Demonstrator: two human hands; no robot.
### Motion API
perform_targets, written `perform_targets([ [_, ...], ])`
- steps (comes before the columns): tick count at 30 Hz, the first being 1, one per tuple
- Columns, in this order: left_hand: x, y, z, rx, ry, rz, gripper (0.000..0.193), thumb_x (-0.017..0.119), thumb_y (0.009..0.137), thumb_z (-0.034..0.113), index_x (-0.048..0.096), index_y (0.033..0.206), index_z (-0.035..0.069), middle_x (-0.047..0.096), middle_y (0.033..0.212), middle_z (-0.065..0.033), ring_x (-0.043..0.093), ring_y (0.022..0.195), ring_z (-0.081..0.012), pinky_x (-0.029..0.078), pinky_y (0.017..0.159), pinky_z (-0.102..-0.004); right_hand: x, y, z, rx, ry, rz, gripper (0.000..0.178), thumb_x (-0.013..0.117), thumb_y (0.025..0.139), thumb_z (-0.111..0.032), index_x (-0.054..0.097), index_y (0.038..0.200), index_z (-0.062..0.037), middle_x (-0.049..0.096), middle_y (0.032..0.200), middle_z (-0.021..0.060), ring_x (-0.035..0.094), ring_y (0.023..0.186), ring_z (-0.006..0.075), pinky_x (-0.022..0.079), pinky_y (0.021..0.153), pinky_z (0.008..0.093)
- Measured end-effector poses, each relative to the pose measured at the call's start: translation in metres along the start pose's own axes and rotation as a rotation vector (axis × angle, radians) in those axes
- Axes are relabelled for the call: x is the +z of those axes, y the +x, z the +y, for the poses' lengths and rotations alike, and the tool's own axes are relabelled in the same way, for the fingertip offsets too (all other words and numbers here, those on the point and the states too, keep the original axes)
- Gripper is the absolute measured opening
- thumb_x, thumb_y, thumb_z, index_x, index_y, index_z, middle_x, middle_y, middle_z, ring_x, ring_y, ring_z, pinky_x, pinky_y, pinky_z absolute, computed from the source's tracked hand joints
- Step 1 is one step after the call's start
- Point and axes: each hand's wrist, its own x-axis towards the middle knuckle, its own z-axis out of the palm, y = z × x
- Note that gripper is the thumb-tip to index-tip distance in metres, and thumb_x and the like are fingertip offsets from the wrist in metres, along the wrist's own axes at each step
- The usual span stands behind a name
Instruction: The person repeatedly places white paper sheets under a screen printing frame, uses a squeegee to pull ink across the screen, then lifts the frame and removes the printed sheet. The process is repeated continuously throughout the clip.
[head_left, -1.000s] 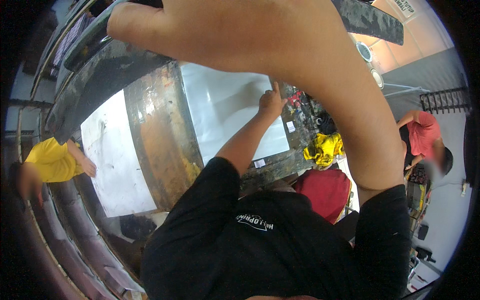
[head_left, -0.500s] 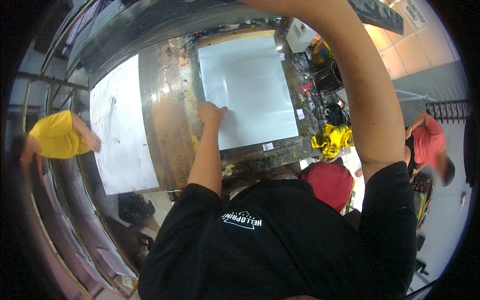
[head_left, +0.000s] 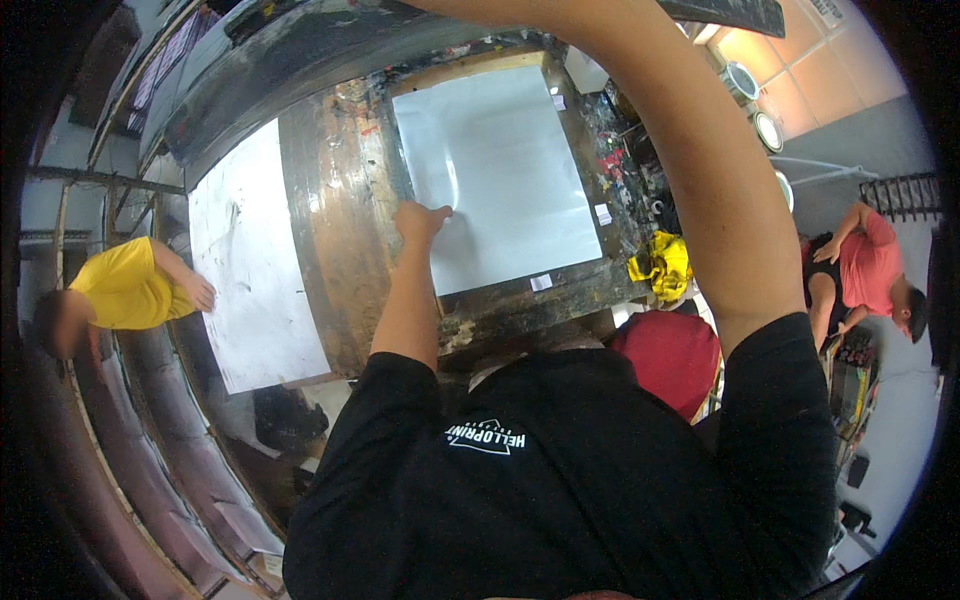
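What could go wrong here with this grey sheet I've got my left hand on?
Your left hand is at the left edge of the glossy grey sheet, so a sideways push might shift or crease it. The tabletop around it is heavily stained; if any of that is wet, which I can't tell, it could smudge the sheet. Your right forearm reaches up with its hand out of view, so a slip there might go unseen.

The table (head_left: 345, 250) bears one blue-grey sheet (head_left: 505, 180), one white sheet (head_left: 255, 265) at its left edge, three white tabs (head_left: 541, 282) and one yellow cloth (head_left: 665, 266).
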Motion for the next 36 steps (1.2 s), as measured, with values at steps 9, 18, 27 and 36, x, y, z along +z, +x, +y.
perform_targets([
  [9, 0.026, 0.007, -0.024, 0.282, -0.285, 0.191, 0.056, 0.061, 0.097, 0.046, 0.058, 0.111, -0.008, 0.068, 0.098, -0.0345, 0.066, 0.095, -0.0503, 0.051, 0.084, -0.0543, -0.02, -0.006, -0.012, 0.056, 0.003, -0.078, 0.054, 0.051, 0.086, -0.041, 0.07, 0.07, 0.0068, 0.068, 0.074, 0.0282, 0.069, 0.074, 0.0422, 0.055, 0.078, 0.0488],
  [18, 0.02, -0.009, -0.01, 0.341, -0.212, 0.237, 0.043, 0.05, 0.106, 0.037, 0.057, 0.101, -0.005, 0.066, 0.083, -0.0335, 0.065, 0.082, -0.0525, 0.05, 0.073, -0.057, -0.015, -0.012, -0.019, 0.07, -0.116, 0.005, 0.055, 0.05, 0.088, -0.041, 0.072, 0.075, 0.007, 0.07, 0.077, 0.0275, 0.07, 0.077, 0.0415, 0.055, 0.077, 0.0489],
  [27, 0.019, -0.025, -0.013, 0.367, -0.279, 0.209, 0.041, 0.051, 0.106, 0.034, 0.054, 0.097, -0.006, 0.066, 0.083, -0.0332, 0.063, 0.08, -0.0534, 0.049, 0.071, -0.0563, -0.018, -0.012, -0.009, -0.003, -0.027, -0.041, 0.055, 0.048, 0.09, -0.041, 0.072, 0.076, 0.0072, 0.07, 0.078, 0.0278, 0.07, 0.078, 0.0415, 0.056, 0.078, 0.0489],
  [36, 0.021, -0.024, -0.009, 0.321, -0.231, 0.257, 0.039, 0.051, 0.105, 0.034, 0.055, 0.098, -0.005, 0.066, 0.084, -0.0337, 0.064, 0.082, -0.0536, 0.049, 0.073, -0.057, -0.018, -0.011, -0.023, 0.119, -0.106, -0.03, 0.054, 0.05, 0.09, -0.039, 0.071, 0.075, 0.0075, 0.069, 0.076, 0.0266, 0.07, 0.075, 0.0405, 0.056, 0.077, 0.0487],
])
